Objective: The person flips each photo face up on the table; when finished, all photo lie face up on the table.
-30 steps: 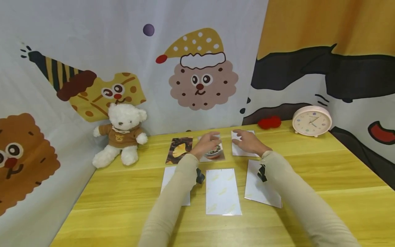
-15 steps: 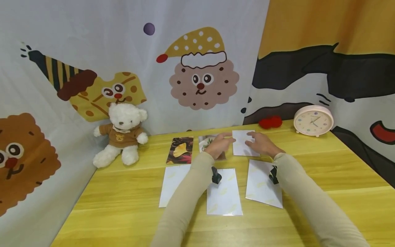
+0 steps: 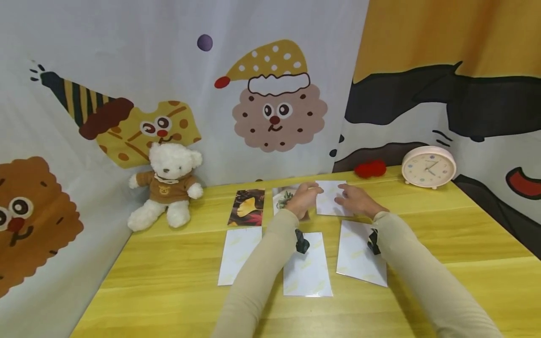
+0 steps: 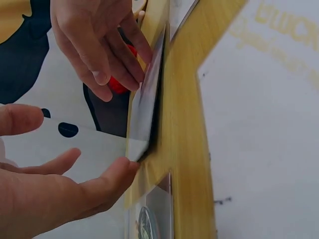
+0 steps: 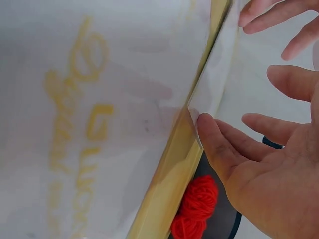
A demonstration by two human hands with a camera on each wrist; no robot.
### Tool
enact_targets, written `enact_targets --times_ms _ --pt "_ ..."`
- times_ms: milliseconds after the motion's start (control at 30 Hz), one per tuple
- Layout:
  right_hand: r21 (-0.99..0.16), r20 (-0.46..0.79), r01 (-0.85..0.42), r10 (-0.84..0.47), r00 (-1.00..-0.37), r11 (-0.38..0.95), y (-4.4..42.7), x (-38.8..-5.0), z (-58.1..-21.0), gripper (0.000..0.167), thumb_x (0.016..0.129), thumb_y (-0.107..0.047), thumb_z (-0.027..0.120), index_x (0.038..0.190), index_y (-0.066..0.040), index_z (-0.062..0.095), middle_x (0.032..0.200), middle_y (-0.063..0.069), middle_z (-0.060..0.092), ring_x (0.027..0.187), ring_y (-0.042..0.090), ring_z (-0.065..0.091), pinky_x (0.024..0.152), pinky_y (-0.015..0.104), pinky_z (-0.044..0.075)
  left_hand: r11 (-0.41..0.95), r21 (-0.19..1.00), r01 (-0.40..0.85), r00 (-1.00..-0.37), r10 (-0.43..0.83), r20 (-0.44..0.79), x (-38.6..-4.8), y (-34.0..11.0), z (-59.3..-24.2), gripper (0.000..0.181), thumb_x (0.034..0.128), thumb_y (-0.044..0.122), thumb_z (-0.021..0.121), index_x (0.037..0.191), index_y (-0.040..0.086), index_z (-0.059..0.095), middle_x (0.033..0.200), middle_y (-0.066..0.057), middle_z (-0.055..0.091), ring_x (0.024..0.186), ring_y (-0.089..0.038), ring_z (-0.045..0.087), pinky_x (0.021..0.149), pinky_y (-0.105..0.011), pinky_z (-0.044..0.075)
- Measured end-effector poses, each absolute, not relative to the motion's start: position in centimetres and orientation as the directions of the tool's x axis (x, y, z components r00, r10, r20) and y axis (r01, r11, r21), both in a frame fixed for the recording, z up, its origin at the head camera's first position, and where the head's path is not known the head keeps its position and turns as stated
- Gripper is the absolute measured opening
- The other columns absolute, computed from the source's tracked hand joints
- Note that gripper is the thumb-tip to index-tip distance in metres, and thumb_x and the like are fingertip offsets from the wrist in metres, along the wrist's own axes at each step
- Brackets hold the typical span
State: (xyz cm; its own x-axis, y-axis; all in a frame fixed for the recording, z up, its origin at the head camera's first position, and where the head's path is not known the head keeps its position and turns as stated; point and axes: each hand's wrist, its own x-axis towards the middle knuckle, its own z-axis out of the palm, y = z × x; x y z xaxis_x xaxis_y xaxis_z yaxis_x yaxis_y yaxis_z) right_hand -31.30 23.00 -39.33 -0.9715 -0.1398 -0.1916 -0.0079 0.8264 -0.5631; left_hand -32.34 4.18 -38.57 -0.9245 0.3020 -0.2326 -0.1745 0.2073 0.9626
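In the head view, a white-backed card (image 3: 331, 204) lies at the right of the far row, between my two hands. My left hand (image 3: 304, 201) is at its left side; in the left wrist view, one extended fingertip touches the card's corner. My right hand (image 3: 359, 201) is at its right side, and in the right wrist view a fingertip meets the card's edge (image 5: 215, 82). Neither hand grips it. Left of it lies a photo card with a potted plant (image 3: 284, 199), partly covered by my left hand. Beside that is a ginkgo-leaf photo card (image 3: 246, 207).
Nearer on the wooden table (image 3: 160, 286) lie a left white card (image 3: 236, 251), a middle white card (image 3: 307, 277) and a right white card (image 3: 357, 258). A white teddy bear (image 3: 169, 188), red yarn bundle (image 3: 370, 169) and round clock (image 3: 428, 167) stand by the printed curtain.
My left hand has moved right, from over the plant photo card to the far-right white card. My right hand has shifted right to that card's right side. The card has slid slightly left.
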Motion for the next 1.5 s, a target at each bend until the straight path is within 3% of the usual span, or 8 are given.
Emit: enact_targets --times_ms 367,600,800,933,1067,1367,1500 --pt "-0.567 -0.166 -0.058 -0.183 -0.969 0.821 22.9 -31.2 -39.4 0.066 0.106 -0.033 0.047 0.162 -0.012 0.019 0.155 0.034 0.036 0.14 0.05 0.041 0.116 0.067 0.033 0.046 0.99 -0.135 -0.948 0.284 -0.143 -32.9 4.4 -39.5 0.068 0.0912 -0.003 0.048 0.156 0.0 0.03 0.141 -0.029 0.054 0.131 -0.039 0.053 0.115 -0.049 0.043" --pt "-0.569 -0.163 -0.062 -0.187 -0.969 0.82 22.7 -31.0 -38.9 0.067 0.106 -0.04 0.047 0.162 -0.02 0.018 0.157 0.031 0.034 0.141 0.05 0.04 0.114 0.069 0.033 0.049 0.991 -0.125 -0.941 0.311 -0.134 -33.2 4.4 -39.8 0.07 0.0907 -0.011 0.05 0.156 0.0 0.029 0.146 -0.024 0.053 0.135 -0.036 0.052 0.114 -0.046 0.045" --pt "-0.589 -0.173 -0.043 -0.178 -0.969 0.807 22.7 -31.2 -38.8 0.068 0.105 -0.047 0.045 0.163 -0.024 0.017 0.16 0.028 0.031 0.142 0.049 0.038 0.114 0.069 0.033 -0.009 0.996 -0.094 -0.94 0.329 -0.086 -33.4 4.6 -40.0 0.061 0.0909 -0.015 0.049 0.15 -0.004 0.039 0.147 -0.022 0.052 0.138 -0.036 0.05 0.117 -0.045 0.042" --pt "-0.601 -0.174 -0.033 -0.171 -0.97 0.799 22.7 -31.4 -38.7 0.068 0.105 -0.049 0.044 0.163 -0.025 0.017 0.158 0.028 0.033 0.14 0.048 0.04 0.113 0.069 0.035 -0.061 0.993 -0.096 -0.933 0.353 -0.068 -33.4 4.7 -40.1 0.064 0.0853 -0.02 0.046 0.146 -0.002 0.046 0.148 -0.019 0.053 0.137 -0.035 0.052 0.117 -0.047 0.042" --pt "-0.614 -0.167 -0.035 -0.174 -0.971 0.788 22.6 -31.4 -38.4 0.067 0.105 -0.048 0.045 0.162 -0.025 0.018 0.156 0.028 0.036 0.137 0.047 0.042 0.112 0.068 0.038 -0.069 0.994 -0.086 -0.927 0.371 -0.055 -33.4 4.8 -40.3 0.066 0.0826 -0.02 0.048 0.145 0.001 0.05 0.148 -0.016 0.054 0.133 -0.032 0.056 0.114 -0.046 0.045" --pt "-0.62 -0.186 -0.021 -0.172 -0.967 0.785 22.7 -31.3 -38.0 0.066 0.104 -0.048 0.045 0.162 -0.029 0.02 0.155 0.029 0.037 0.134 0.048 0.044 0.109 0.068 0.041 -0.086 0.993 -0.082 -0.924 0.38 -0.044 -33.3 4.9 -40.3 0.057 0.0903 -0.008 0.058 0.145 0.004 0.051 0.148 -0.015 0.054 0.118 -0.024 0.062 0.114 -0.05 0.045" --pt "-0.624 -0.169 -0.043 -0.189 -0.967 0.78 22.8 -31.4 -38.0 0.064 0.105 -0.045 0.046 0.162 -0.028 0.021 0.153 0.029 0.039 0.132 0.047 0.045 0.108 0.066 0.043 -0.083 0.993 -0.083 -0.924 0.379 -0.045 -33.3 5.0 -40.2 0.053 0.0938 -0.005 0.058 0.146 0.005 0.051 0.148 -0.015 0.054 0.119 -0.024 0.062 0.113 -0.05 0.045"
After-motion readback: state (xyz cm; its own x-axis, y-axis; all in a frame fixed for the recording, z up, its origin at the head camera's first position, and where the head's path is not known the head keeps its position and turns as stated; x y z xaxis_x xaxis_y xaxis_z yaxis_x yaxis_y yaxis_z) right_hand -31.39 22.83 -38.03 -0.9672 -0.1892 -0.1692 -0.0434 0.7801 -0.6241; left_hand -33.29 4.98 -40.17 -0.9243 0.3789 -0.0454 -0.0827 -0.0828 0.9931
